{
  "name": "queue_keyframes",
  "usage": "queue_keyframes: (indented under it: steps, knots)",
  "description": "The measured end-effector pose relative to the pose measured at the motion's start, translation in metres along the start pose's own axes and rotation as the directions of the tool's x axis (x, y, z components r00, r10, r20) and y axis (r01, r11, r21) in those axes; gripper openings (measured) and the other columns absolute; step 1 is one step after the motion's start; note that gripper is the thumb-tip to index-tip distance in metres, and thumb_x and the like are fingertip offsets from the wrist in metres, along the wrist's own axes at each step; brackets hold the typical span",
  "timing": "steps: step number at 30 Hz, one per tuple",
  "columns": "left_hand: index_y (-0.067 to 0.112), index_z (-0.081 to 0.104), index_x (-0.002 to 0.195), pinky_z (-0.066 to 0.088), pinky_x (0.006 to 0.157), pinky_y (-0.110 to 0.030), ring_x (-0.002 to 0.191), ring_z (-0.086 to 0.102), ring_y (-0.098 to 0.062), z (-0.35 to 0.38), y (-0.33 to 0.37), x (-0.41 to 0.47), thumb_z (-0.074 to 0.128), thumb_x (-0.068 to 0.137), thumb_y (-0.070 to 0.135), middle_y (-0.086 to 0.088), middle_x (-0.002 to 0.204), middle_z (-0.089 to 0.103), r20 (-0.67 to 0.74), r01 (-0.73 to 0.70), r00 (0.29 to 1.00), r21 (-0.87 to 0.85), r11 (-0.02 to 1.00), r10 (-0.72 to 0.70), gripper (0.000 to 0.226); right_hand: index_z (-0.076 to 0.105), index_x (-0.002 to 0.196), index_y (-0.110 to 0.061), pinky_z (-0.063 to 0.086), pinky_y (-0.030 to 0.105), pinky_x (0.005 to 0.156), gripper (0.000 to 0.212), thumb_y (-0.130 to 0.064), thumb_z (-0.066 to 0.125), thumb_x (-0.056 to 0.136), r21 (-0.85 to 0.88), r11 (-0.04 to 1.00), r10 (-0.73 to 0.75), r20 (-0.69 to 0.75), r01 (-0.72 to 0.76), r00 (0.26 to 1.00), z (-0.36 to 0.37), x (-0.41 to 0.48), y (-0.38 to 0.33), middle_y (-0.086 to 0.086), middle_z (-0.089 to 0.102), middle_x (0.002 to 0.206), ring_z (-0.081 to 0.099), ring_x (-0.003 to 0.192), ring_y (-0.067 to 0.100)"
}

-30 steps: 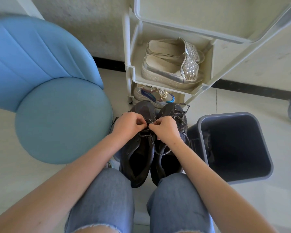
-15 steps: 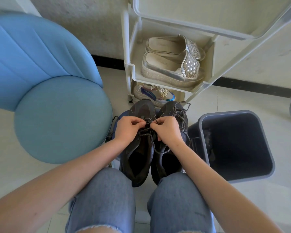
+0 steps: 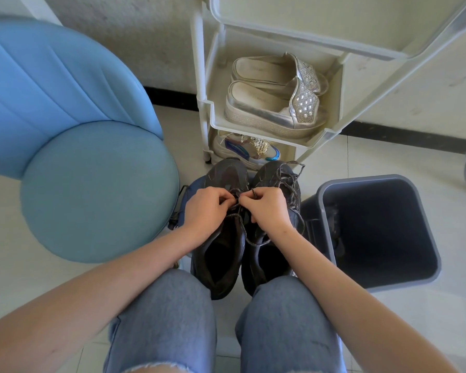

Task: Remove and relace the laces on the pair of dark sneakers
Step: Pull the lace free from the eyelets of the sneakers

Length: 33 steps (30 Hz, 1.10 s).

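Side by side on the floor, dark sneakers (image 3: 226, 172), heels cut off by the jeans (image 3: 167, 319). Pinching a speckled lace (image 3: 249, 241) above them, left hand (image 3: 207, 208) and right hand (image 3: 269, 208), fingers curled; fingertips and eyelets hidden under knuckles.

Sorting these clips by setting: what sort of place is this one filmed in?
Likely a home entryway or shoe corner, though I can't be sure: a white shoe rack holding silver slippers stands against the wall, with a blue chair and a grey bin nearby on the tiled floor.
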<state>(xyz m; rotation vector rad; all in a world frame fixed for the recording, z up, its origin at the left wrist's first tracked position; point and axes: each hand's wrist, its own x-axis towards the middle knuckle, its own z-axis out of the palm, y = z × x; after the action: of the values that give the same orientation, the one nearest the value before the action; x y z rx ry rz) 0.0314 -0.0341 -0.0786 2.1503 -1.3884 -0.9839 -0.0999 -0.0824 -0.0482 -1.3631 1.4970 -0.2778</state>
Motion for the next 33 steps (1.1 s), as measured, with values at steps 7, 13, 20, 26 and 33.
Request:
queue_keyframes:
  steps: [7, 13, 20, 26, 33]
  knots:
    - [0.020, 0.075, 0.099, 0.052, 0.079, -0.030, 0.089, 0.065, -0.009, 0.003, 0.009, -0.001, 0.063, 0.089, 0.023, 0.005, 0.095, 0.073, -0.109, -0.057, 0.993, -0.061, 0.997, 0.050, 0.015, 0.069, 0.093, -0.006, 0.041, 0.015, 0.050, 0.016, -0.021, 0.062, 0.093, 0.097, 0.994, 0.055, 0.017, -0.057, 0.998, 0.001, 0.007, 0.010, 0.010, 0.064, 0.061, 0.048, 0.037, 0.004]
    - [0.019, 0.071, 0.101, 0.044, 0.087, -0.037, 0.096, 0.059, -0.017, -0.008, 0.004, 0.002, 0.066, 0.086, 0.018, 0.005, 0.095, 0.071, -0.172, -0.148, 0.973, 0.041, 0.988, 0.153, 0.016, 0.062, 0.093, -0.009, 0.041, 0.015, 0.048, 0.008, -0.016, 0.061, 0.093, 0.089, 0.996, 0.018, -0.055, -0.013, 0.998, 0.006, 0.010, 0.007, -0.001, 0.059, 0.068, 0.047, 0.039, 0.002]
    - [0.016, 0.056, 0.097, 0.038, 0.073, -0.030, 0.085, 0.052, -0.017, -0.032, -0.006, -0.015, 0.055, 0.092, 0.032, 0.004, 0.091, 0.055, -0.155, 0.156, 0.979, 0.130, 0.979, -0.135, 0.016, 0.044, 0.098, -0.011, 0.041, 0.023, 0.049, 0.009, -0.015, 0.038, 0.103, 0.494, 0.814, -0.117, -0.378, 0.307, 0.918, -0.021, -0.004, -0.019, 0.004, 0.064, 0.075, 0.045, 0.045, 0.015]
    - [0.015, 0.061, 0.091, 0.046, 0.081, -0.033, 0.096, 0.061, -0.027, -0.032, -0.025, -0.008, 0.052, 0.094, 0.021, -0.006, 0.096, 0.067, 0.076, 0.329, 0.940, 0.060, 0.942, -0.333, 0.011, 0.057, 0.114, -0.017, 0.052, 0.034, 0.079, 0.038, -0.048, 0.056, 0.091, -0.291, 0.952, -0.084, 0.060, 0.098, 0.995, -0.016, 0.003, -0.005, -0.007, 0.061, 0.094, 0.059, 0.085, 0.011]
    - [0.011, 0.062, 0.112, 0.040, 0.079, -0.026, 0.102, 0.059, -0.019, -0.032, -0.022, -0.013, 0.060, 0.091, 0.030, -0.001, 0.104, 0.063, 0.078, 0.306, 0.949, 0.016, 0.952, -0.306, 0.029, 0.068, 0.081, -0.012, 0.053, 0.036, 0.070, 0.020, -0.030, 0.064, 0.090, -0.440, 0.887, -0.070, 0.170, 0.139, 0.983, -0.017, 0.006, -0.005, -0.001, 0.064, 0.074, 0.059, 0.070, 0.014]
